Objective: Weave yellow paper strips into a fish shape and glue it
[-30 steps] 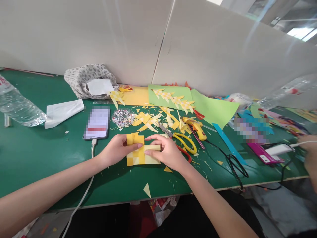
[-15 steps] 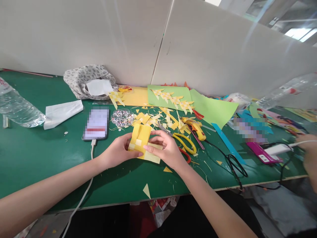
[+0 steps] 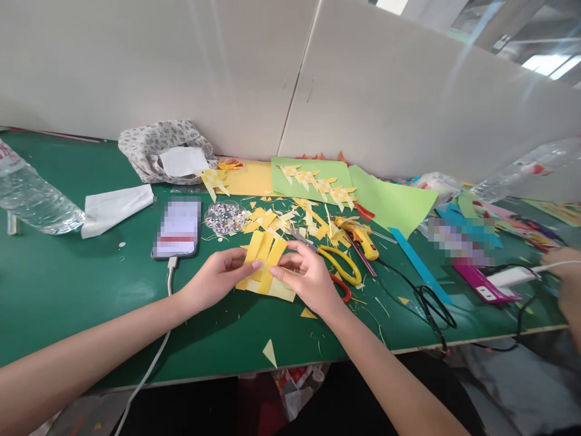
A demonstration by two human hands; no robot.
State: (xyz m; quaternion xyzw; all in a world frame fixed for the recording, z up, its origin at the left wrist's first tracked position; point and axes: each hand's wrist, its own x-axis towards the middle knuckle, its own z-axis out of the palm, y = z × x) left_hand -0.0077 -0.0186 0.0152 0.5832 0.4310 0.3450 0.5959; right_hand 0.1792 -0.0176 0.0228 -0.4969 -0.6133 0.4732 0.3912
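Note:
Between my hands is a piece of woven paper strips (image 3: 264, 280), bright yellow crossing pale yellow. My left hand (image 3: 222, 272) pinches its left side, thumb on top. On the right side my right hand (image 3: 305, 271) grips it with the thumb over a yellow strip; its other fingers curl behind. The upper strip ends stand slightly apart. Just beyond lie yellow paper scraps (image 3: 267, 217) and a round clear case of small beads (image 3: 226, 218). Yellow-handled scissors (image 3: 341, 264) rest close to my right hand, with a red handle (image 3: 342, 289) partly under them.
A charging phone (image 3: 177, 229) lies left, near a water bottle (image 3: 36, 194). A yellow glue gun (image 3: 361, 236), its cord and a blue strip (image 3: 420, 266) are at right. Woven fish (image 3: 318, 184) lie on green paper (image 3: 390, 197). Another person's hand (image 3: 567, 272) shows at the right edge.
My left thumb has moved up and inward on the weave. The yellow strips' upper ends have spread apart, and the pale square in the middle is now mostly covered.

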